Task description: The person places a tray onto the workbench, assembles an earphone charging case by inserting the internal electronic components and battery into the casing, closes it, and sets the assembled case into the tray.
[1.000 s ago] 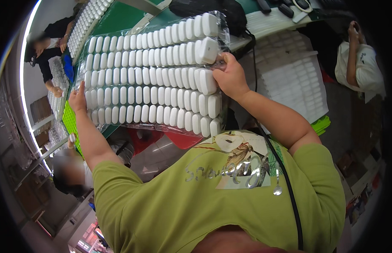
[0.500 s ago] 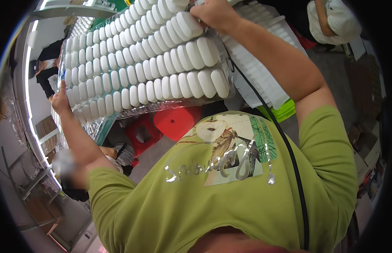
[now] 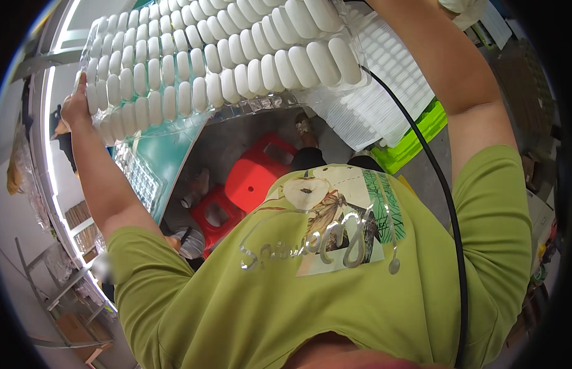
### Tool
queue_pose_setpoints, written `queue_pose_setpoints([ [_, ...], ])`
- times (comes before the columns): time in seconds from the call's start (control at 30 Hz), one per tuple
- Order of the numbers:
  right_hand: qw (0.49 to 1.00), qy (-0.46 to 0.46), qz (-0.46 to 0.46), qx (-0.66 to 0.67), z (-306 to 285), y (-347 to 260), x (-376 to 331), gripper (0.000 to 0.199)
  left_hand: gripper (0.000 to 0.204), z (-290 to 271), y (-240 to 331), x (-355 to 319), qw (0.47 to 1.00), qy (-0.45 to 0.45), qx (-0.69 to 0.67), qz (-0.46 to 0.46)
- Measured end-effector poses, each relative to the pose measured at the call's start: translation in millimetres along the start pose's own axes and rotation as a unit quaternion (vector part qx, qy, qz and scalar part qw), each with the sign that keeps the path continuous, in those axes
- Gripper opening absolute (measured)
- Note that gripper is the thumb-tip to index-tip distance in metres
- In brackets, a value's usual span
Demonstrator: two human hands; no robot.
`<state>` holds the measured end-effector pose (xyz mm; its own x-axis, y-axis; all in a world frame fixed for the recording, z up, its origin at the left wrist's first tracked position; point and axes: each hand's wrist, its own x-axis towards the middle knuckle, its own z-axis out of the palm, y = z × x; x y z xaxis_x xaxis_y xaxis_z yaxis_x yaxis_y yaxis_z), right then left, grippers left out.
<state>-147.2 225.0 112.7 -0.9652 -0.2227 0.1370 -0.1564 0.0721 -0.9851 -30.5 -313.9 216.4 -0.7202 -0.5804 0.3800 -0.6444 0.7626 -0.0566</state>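
Note:
A clear plastic blister tray filled with rows of white oblong pieces is held high, tilted, across the top of the view. My left hand grips its left edge, fingers curled around the rim. My right forearm reaches up along the tray's right side, and the hand itself is cut off by the top edge. My green shirt fills the lower half of the view.
Two red stools stand on the grey floor below the tray. A stack of white trays rests on a green crate at the right. A teal table carries another clear tray. A black cable crosses my shoulder.
The tray has risen from in front of me to above my head. My right hand went up with it and left the view at the top; my left hand stayed on the edge.

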Motion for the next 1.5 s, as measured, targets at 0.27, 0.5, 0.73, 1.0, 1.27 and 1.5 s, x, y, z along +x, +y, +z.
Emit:
queue_pose_setpoints([
  [0.27,0.999,0.031,0.021,0.005,-24.1,-14.9,31.8,0.010,0.097,-1.0,62.0,27.1,0.997,0.012,-0.075,-0.023],
  [0.5,0.999,0.033,0.038,-0.009,-10.3,-9.6,74.4,0.014,0.098,2.8,80.9,60.3,0.999,-0.006,-0.032,-0.006],
  [0.73,0.998,-0.001,0.039,0.042,0.8,28.3,79.9,0.024,0.090,18.6,67.2,58.9,0.999,0.029,0.019,-0.013],
  [1.0,0.998,0.037,0.008,0.057,-2.1,84.6,63.6,0.040,0.080,27.6,99.3,29.0,0.993,-0.015,-0.102,-0.053],
  [1.27,0.992,0.120,0.039,-0.028,-47.3,119.1,0.1,0.038,0.073,52.4,154.7,0.9,0.992,-0.021,-0.125,0.018],
  [1.5,0.976,0.193,0.096,0.039,-127.2,106.1,-66.9,0.038,0.074,57.7,241.9,-20.7,0.977,-0.044,-0.168,0.125],
])
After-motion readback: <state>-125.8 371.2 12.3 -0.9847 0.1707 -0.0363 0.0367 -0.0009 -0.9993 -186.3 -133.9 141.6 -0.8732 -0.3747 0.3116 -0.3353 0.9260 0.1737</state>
